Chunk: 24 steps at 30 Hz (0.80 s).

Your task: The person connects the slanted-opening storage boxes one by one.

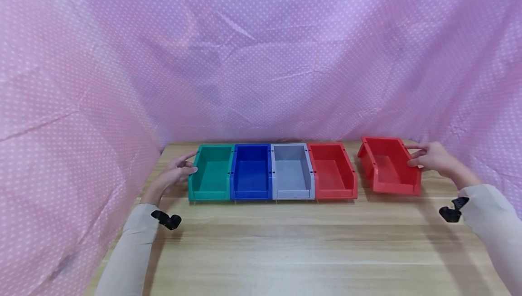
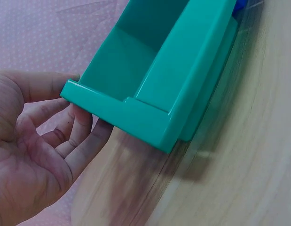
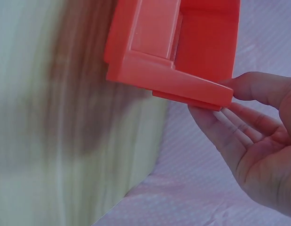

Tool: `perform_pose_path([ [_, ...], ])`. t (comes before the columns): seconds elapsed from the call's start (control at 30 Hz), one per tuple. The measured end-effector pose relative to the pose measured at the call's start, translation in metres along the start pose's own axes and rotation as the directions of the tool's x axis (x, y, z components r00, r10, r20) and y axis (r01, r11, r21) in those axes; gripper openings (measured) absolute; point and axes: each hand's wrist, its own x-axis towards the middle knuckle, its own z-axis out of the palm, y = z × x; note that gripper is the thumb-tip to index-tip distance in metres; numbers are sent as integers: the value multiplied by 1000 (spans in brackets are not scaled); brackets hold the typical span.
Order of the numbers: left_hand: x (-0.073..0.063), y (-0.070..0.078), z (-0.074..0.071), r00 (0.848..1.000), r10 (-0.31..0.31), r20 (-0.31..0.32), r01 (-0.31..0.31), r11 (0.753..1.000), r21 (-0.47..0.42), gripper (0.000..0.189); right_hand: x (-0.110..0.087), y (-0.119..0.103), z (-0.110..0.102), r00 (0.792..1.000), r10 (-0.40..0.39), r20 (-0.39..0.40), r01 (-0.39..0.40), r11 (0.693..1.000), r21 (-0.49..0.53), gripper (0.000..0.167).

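Observation:
On the right, a red storage bin point(image 1: 385, 169) stands apart from the row, slightly tilted and seemingly lifted off the table. My right hand point(image 1: 434, 157) pinches its right side wall, thumb inside and fingers outside, as the right wrist view shows on the red bin point(image 3: 154, 70). At the left end of the row, my left hand point(image 1: 175, 176) holds the outer wall of a green bin point(image 1: 212, 173). In the left wrist view the left hand point(image 2: 42, 141) has its thumb at the wall's top edge and its fingers beneath, against the green bin point(image 2: 131, 108).
Beside the green bin, a blue bin point(image 1: 251, 173), a grey bin point(image 1: 292, 173) and another red bin point(image 1: 332, 173) stand side by side. They sit toward the back of the wooden table point(image 1: 285, 246). Pink dotted cloth point(image 1: 261, 69) hangs behind and along both sides.

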Motion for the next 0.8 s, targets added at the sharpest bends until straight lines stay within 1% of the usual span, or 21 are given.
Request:
perform_pose_path([
  [0.1,0,2,0,1000,3,7,-3,1000,24,74,-1,-12,1,1000,1,-19,0,1000,6,67],
  [0.2,-2,3,0,1000,18,17,-19,998,58,74,-2,-24,2,1000,0,-29,-1,1000,-3,66],
  [0.33,-3,5,1,999,28,22,-30,995,90,73,-5,-35,3,1000,4,-30,-4,1000,0,64],
  [0.43,-4,6,2,1000,18,18,-19,996,81,73,-7,-41,5,999,-4,-33,4,1000,0,63],
  [0.6,-3,9,1,1000,19,18,-20,998,55,73,-9,-51,5,999,-25,-46,25,1000,-9,61],
  [0.8,-3,10,2,1000,2,23,-3,999,37,73,-11,-59,4,999,-16,-51,15,1000,-24,60],
])
